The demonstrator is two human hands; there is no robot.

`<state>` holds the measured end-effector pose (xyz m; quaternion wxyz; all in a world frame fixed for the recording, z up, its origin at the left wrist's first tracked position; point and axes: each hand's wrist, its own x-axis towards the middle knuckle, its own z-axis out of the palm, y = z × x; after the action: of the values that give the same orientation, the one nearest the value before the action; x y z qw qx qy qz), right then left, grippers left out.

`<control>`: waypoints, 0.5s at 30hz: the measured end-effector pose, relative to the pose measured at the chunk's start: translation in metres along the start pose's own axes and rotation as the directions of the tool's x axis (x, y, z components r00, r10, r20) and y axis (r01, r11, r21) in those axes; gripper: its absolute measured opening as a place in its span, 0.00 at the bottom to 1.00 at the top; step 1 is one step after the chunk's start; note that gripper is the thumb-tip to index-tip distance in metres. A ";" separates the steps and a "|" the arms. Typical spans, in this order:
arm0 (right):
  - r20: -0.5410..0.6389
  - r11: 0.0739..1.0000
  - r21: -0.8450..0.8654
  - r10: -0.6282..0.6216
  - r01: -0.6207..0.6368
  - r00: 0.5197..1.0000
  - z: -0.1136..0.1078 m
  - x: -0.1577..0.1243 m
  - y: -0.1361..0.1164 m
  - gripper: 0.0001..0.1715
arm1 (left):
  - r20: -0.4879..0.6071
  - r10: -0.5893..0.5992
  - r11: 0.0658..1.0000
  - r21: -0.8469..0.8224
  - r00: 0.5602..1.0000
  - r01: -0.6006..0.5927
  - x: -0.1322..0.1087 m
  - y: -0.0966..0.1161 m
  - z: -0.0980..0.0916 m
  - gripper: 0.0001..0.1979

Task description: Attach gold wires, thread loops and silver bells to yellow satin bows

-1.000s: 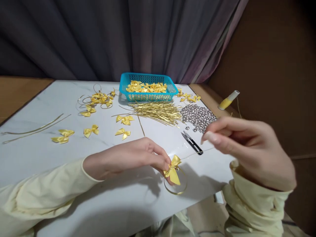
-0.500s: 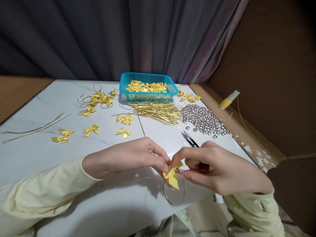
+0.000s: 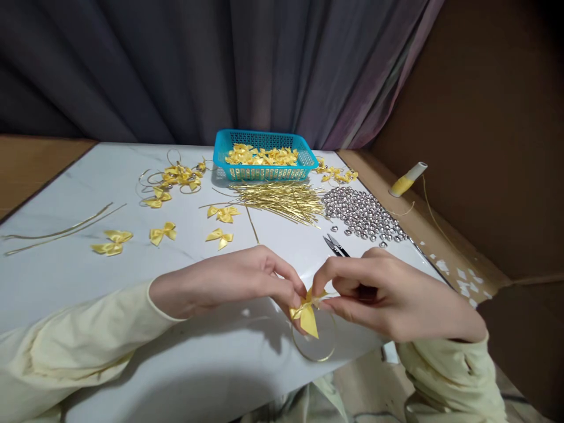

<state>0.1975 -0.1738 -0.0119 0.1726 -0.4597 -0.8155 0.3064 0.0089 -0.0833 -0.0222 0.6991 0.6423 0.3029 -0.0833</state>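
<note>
The counter (image 3: 66, 285) lay open on the left, between the left sleeve (image 3: 101, 326) and the loose bows (image 3: 163, 234), with lanes running between those bows. Straight ahead, the gold wires (image 3: 282, 202) and blue basket (image 3: 267, 173) blocked the way, the curtain (image 3: 189, 70) hanging behind. Just beyond the right grip (image 3: 392, 294) lay the snips (image 3: 339, 248), partly covered, and silver beads (image 3: 363, 214) crowded the ground past them.

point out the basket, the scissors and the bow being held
Basket (image 3: 268, 168), head view: front rim.
Scissors (image 3: 341, 250), head view: black handle.
Held bow (image 3: 309, 323), head view: lower tail.
</note>
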 end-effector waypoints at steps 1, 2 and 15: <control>-0.009 1.000 -0.013 0.001 -0.001 1.000 0.000 0.000 0.001 0.06 | -0.001 0.001 1.000 -0.003 1.000 -0.001 0.001 0.000 0.000 0.07; -0.018 1.000 -0.028 0.003 -0.004 1.000 -0.001 -0.001 0.001 0.06 | -0.003 0.003 1.000 -0.007 1.000 -0.003 0.001 0.000 0.000 0.06; -0.138 0.950 -0.311 -0.023 -0.022 0.990 -0.011 -0.011 0.013 0.14 | -0.025 -0.013 0.989 -0.145 1.000 0.010 0.002 -0.007 -0.002 0.05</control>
<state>0.2183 -0.1746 -0.0119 0.1550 -0.5013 -0.8396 0.1408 0.0065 -0.0819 -0.0294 0.7395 0.5890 0.3211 -0.0566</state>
